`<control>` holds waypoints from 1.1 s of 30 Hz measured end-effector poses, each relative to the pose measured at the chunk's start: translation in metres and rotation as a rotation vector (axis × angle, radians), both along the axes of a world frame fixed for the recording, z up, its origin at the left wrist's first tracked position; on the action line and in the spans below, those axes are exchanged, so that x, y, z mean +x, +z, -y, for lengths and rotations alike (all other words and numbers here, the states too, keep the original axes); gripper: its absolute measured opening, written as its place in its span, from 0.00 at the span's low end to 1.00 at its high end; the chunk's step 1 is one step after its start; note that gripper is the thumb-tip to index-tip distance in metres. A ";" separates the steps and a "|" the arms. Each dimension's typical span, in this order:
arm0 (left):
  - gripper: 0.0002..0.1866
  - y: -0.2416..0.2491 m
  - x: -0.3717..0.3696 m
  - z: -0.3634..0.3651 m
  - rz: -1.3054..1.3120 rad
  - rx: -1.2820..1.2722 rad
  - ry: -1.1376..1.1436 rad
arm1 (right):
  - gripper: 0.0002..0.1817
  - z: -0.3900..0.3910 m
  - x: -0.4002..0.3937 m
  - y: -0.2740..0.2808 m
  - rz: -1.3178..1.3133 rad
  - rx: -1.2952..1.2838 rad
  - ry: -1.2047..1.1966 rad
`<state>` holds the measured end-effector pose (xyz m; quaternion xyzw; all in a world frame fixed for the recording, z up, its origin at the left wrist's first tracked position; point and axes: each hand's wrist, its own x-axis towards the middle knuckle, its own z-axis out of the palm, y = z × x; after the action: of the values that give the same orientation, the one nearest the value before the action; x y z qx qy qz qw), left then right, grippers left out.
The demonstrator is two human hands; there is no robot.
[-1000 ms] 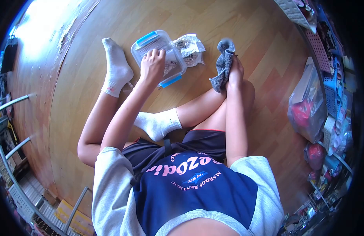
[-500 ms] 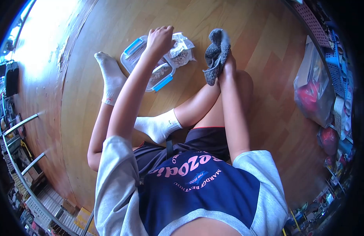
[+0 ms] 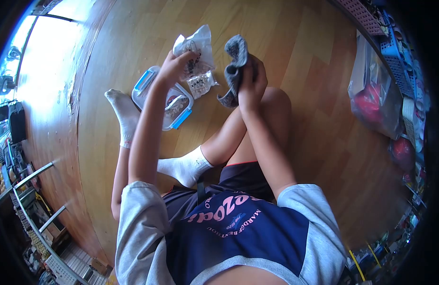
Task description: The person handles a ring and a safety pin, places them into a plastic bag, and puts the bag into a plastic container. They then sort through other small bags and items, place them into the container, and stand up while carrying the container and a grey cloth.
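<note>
Your left hand (image 3: 172, 67) had its thumb and fingers clamped on a white-and-clear bag (image 3: 196, 39), with dark shapes showing through beside the thumb. The bag stood up from the grip, its long axis running far to near, with the white end far and the clear end near.

Your right hand (image 3: 253, 84) was closed around a grey cloth (image 3: 235, 53), bunched and folded, its long axis also running far to near. The cloth lay to the left of your right fingers and to the right of the bag, with bare floor (image 3: 286, 47) showing between the two. So the bag and cloth were roughly side by side, apart, each in the hand nearer to it.

Just to the near side of the bag was a small packet (image 3: 202, 85); you could not tell whether they touched. Left of the packet and nearer you sat the box (image 3: 138, 99) with blue clips, partly behind your left forearm. Of the two hands, your left was nearer to both packet and box.
</note>
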<state>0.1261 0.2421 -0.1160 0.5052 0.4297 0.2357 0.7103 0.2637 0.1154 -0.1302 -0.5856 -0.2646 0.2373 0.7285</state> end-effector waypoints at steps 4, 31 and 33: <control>0.16 -0.012 -0.006 0.073 0.173 0.092 0.176 | 0.13 0.015 -0.020 0.033 0.703 0.141 0.152; 0.36 -0.003 -0.109 0.238 1.144 -0.541 0.741 | 0.15 0.094 -0.067 0.069 0.495 -0.061 0.619; 0.29 -0.001 -0.102 0.234 1.122 -0.573 0.748 | 0.16 0.100 -0.089 0.065 0.481 -0.083 0.796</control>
<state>0.0238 0.0083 -0.1168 -0.0777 0.1898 0.5643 0.7997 0.1744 0.0159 -0.0647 -0.5056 -0.6205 0.3664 0.4744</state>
